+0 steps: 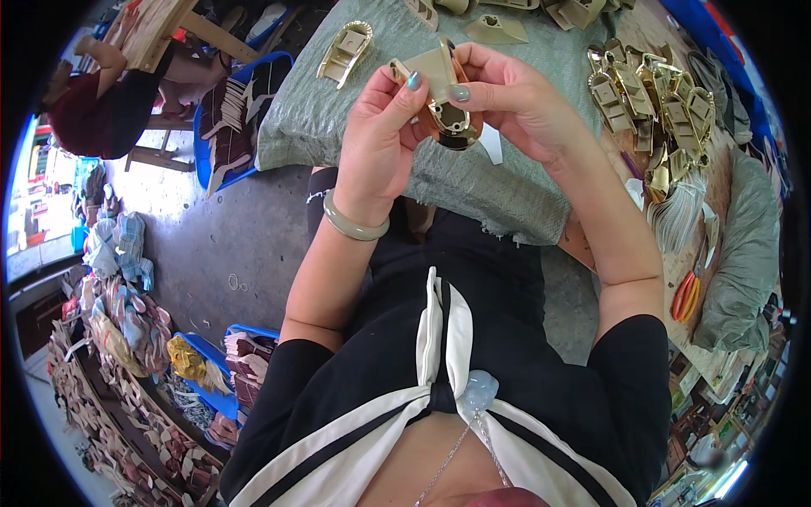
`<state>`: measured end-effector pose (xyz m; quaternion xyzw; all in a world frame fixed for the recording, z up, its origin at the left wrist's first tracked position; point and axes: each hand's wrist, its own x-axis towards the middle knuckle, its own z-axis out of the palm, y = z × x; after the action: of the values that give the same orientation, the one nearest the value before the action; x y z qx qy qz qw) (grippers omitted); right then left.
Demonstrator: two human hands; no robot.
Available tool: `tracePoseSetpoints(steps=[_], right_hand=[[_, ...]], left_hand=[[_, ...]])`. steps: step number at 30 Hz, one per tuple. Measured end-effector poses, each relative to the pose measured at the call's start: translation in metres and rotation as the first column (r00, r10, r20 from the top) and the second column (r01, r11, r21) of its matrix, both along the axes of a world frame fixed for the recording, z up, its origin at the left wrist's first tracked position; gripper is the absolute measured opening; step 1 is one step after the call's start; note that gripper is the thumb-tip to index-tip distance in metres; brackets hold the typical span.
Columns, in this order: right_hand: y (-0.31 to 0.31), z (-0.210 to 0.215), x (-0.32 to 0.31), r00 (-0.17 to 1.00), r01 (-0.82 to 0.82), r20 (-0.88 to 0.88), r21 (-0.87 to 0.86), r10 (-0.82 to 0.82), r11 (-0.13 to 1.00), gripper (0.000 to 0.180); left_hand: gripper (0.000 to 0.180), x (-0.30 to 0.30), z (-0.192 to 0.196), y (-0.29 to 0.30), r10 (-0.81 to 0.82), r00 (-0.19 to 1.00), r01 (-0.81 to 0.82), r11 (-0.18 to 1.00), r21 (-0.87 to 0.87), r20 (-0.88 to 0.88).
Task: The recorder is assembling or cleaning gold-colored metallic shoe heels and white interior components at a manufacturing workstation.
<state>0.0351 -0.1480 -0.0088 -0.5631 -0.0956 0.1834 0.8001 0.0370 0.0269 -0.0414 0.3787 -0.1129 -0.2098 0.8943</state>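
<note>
A worktable [507,194] covered in grey-green woven cloth fills the upper middle of the view, its near edge hanging in a ragged hem just above the person's lap; the right end of the table is bare wood. On that right end, well apart from the hands, stands a crowded heap of shiny gold shoe heels [650,97], and nearer the right edge lie a fan of pale thin strips [676,215] and a pair of orange-handled scissors [686,296]. Left of the table, on the concrete floor, a blue crate [241,118] holds stacked dark cut pieces, and another person in a dark red top [89,110] sits at a wooden frame in the far left corner. On the cloth near the far left corner of the table rests a single gold heel [345,51] lying on its side, and a few more pale pieces lie along the far edge. Both hands are raised over the near edge of the table, close together – the left hand [380,135], with a pale green bangle [355,224] at its wrist, pinches the beige upper end of a heel piece [443,93] between thumb and fingers, while the right hand [507,93] clamps the same piece from the other side, thumb pressed on its face – the piece's shiny gold rounded end points down toward the lap
</note>
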Motion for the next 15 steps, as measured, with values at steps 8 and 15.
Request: tracePoseSetpoints(steps=[8,15], right_hand=[[0.007,-0.005,0.002,0.994,0.086,0.078,-0.053,-0.082,0.995,0.040],[0.005,-0.005,0.000,0.978,0.012,0.209,-0.108,0.011,0.994,0.056]], left_hand=[[0.015,-0.002,0.000,-0.002,0.184,0.983,-0.182,0.980,0.087,-0.023],[0.017,-0.005,0.009,-0.009,0.246,0.968,-0.240,0.966,0.094,-0.053]])
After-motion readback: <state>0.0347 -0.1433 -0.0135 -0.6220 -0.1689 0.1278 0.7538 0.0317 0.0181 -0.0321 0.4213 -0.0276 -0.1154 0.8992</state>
